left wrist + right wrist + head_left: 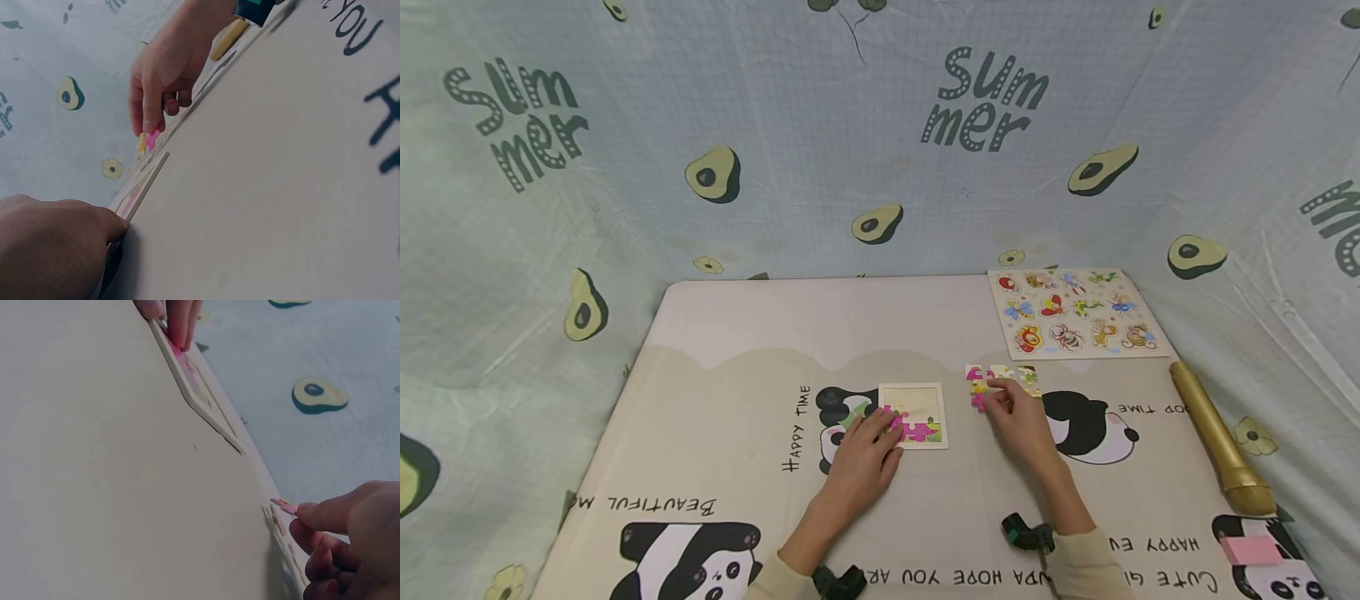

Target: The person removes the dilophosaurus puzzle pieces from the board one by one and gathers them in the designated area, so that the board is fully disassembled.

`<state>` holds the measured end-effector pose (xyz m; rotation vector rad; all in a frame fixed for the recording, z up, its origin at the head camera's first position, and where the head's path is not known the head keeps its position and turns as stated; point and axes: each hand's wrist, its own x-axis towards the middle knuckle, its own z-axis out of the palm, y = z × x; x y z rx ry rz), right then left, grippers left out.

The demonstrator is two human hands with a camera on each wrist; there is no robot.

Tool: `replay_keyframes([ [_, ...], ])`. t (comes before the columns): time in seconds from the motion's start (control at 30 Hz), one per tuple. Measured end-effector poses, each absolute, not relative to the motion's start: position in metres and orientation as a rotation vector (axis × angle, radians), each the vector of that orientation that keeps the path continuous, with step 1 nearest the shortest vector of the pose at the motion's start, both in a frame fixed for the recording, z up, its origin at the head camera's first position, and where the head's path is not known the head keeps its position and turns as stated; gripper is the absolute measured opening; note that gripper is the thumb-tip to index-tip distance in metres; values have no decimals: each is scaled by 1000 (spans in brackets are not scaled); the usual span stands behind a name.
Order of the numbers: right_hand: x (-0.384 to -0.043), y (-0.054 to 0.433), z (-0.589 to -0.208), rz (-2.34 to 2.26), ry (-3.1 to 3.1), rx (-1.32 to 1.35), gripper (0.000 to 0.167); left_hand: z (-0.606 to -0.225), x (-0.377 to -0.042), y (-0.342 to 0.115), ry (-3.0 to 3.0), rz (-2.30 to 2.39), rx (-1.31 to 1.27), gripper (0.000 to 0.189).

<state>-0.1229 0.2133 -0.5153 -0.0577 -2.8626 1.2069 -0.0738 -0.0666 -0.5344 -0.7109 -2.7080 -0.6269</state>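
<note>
A small jigsaw tray (945, 417) lies mid-table, with pink and green pieces (919, 432) fitted along its lower part and bare wood above them. My left hand (862, 462) rests over its left side, fingers extended onto the pieces; in the right wrist view the thumb is at the near edge. To the right, my right hand (1021, 421) pinches a pink and yellow jigsaw piece (284, 506) between thumb and fingertips, raised off the table. Several loose jigsaw pieces (1000, 371) lie beside and partly behind that hand.
A board with insect pictures (1078, 312) lies at the back right. Along the right edge is a gold tube-like object (1221, 437), flared at its near end, with a pink block (1252, 550) closer to me. Printed curtains (820, 167) surround the table.
</note>
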Motion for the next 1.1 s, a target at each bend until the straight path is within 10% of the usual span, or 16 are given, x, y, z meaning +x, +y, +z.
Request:
replay_keyframes([
  [1.1, -120, 236, -519, 1039, -2881, -192, 36, -535, -74, -66, -2714, -628, -705, 32],
])
